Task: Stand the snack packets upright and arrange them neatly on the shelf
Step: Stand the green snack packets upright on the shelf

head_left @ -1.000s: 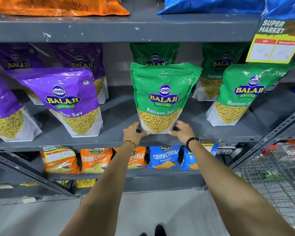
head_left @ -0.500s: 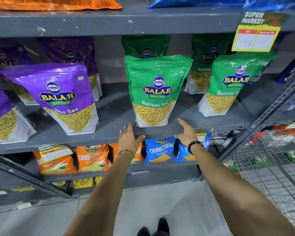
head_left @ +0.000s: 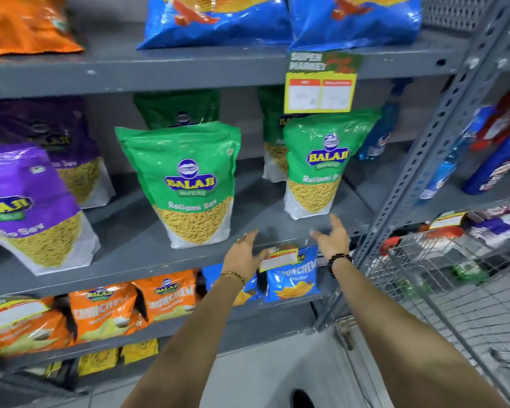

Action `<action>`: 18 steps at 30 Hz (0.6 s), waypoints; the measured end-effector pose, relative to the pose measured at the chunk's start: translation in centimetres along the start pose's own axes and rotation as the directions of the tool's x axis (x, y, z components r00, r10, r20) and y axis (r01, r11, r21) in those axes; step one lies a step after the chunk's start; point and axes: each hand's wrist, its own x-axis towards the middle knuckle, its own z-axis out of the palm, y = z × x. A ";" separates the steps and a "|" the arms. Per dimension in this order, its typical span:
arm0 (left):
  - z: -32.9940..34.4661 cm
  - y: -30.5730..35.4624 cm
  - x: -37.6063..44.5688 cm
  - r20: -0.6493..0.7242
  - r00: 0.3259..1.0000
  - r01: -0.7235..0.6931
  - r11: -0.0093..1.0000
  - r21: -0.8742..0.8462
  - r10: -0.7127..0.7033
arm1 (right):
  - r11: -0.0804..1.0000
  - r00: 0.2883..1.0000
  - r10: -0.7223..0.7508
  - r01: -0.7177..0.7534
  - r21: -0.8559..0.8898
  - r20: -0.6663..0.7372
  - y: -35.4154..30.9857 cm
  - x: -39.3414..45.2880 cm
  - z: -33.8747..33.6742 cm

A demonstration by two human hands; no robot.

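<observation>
On the grey middle shelf (head_left: 136, 245) a green Balaji Ratlami Sev packet (head_left: 186, 184) stands upright near the front edge. A second green packet (head_left: 321, 163) stands upright to its right, with two more green packets behind them. Purple Aloo Sev packets (head_left: 27, 207) lean at the left. My left hand (head_left: 243, 254) and my right hand (head_left: 331, 238) hover open at the shelf's front edge, below and in front of the right green packet, touching nothing.
A yellow price tag (head_left: 321, 83) hangs from the upper shelf. Orange (head_left: 106, 313) and blue Crunchem packets (head_left: 292, 281) fill the lower shelf. A perforated upright post (head_left: 430, 148) and a wire trolley (head_left: 454, 284) stand at the right, with bottles (head_left: 495, 160) beyond.
Both hands let go of the middle green packet, which stays upright, and moved right toward the right green packet. The view swung right and up.
</observation>
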 end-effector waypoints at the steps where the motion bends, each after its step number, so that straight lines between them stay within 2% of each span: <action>1: 0.5 1.3 1.2 0.009 1.000 0.023 0.999 -0.035 -0.022 | 1.000 1.000 0.005 -0.005 0.010 0.017 0.1 1.3 -0.9; 6: 2.8 6.5 6.5 -0.020 0.991 0.122 0.971 -0.206 -0.129 | 1.000 0.979 -0.005 0.007 -0.010 0.203 -0.2 8.1 -4.5; 10: 3.9 8.4 9.0 -0.046 0.977 0.178 0.921 -0.347 -0.207 | 0.998 0.934 0.002 0.020 -0.057 0.356 -0.4 11.7 -5.7; 12: 4.3 8.7 9.5 -0.053 0.974 0.187 0.913 -0.364 -0.220 | 0.997 0.910 -0.007 0.038 -0.067 0.414 -0.5 12.6 -5.8; 18: 4.9 9.1 10.0 -0.077 0.962 0.217 0.906 -0.364 -0.261 | 0.994 0.896 -0.055 0.089 -0.057 0.441 -0.3 13.4 -4.8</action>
